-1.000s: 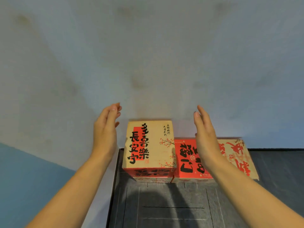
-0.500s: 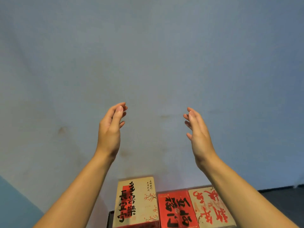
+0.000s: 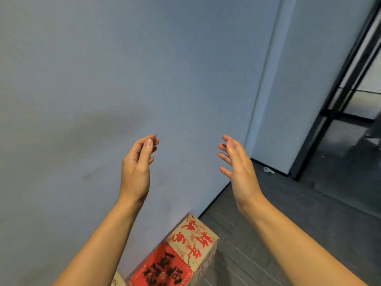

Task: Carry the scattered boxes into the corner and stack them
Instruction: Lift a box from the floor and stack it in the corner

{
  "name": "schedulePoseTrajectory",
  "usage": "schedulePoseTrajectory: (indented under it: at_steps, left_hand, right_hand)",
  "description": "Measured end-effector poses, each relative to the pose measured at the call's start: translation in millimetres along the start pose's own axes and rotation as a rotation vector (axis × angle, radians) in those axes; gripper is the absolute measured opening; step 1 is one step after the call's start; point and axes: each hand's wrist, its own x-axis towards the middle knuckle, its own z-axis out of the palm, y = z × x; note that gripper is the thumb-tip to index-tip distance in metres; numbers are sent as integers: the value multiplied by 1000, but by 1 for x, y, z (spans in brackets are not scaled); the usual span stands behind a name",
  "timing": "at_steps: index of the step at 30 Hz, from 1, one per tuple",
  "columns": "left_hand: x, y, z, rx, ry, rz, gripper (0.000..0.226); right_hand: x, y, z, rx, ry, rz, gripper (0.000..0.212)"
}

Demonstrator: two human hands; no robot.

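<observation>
Presently: left hand (image 3: 137,168), right hand (image 3: 239,168) raised, each grip loose, holding nothing. Red box (image 3: 162,269), tan box (image 3: 191,236) touching, side by side at wall (image 3: 123,79), near. Judged: these placed; further boxes, stacking unconfirmed.

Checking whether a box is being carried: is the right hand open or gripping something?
Open. The right hand has fingers spread and holds nothing; the red box stands apart, by the wall.
</observation>
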Motion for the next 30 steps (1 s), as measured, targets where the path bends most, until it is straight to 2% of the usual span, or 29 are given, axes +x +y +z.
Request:
schedulePoseTrajectory:
  at_steps: [3, 4, 7, 12, 17, 19, 22, 26, 30]
  left_hand:
    - [0, -15, 63, -41, -192, -30, 36]
    - [-5, -18, 86, -52, -251, -40, 32]
    - [-36, -20, 159, -109, -431, -61, 27]
    - [-116, 5, 276, -206, -738, -96, 25]
    - [-216, 41, 377, -250, -981, -66, 26]
    - [-263, 50, 411, -253, -1070, -65, 24]
    - [-333, 57, 455, -245, -1168, -103, 26]
    - [-430, 68, 501, -267, -1299, -132, 29]
    - [-521, 88, 547, -285, -1454, -149, 25]
  right_hand:
    - [-17, 1, -50, -37, 186, 18, 66]
    - [-26, 1, -70, -53, 251, 26, 66]
    - [-60, -3, -137, -104, 438, 38, 46]
    - [-129, -24, -244, -137, 723, 34, 35]
    - [-209, -38, -338, -124, 945, 9, 46]
    - [-243, -39, -374, -105, 1015, 11, 42]
    - [-300, -35, -426, -101, 1135, 37, 25]
    - [-378, -34, -487, -93, 1316, 54, 35]
    - [-448, -39, -535, -69, 1471, 56, 28]
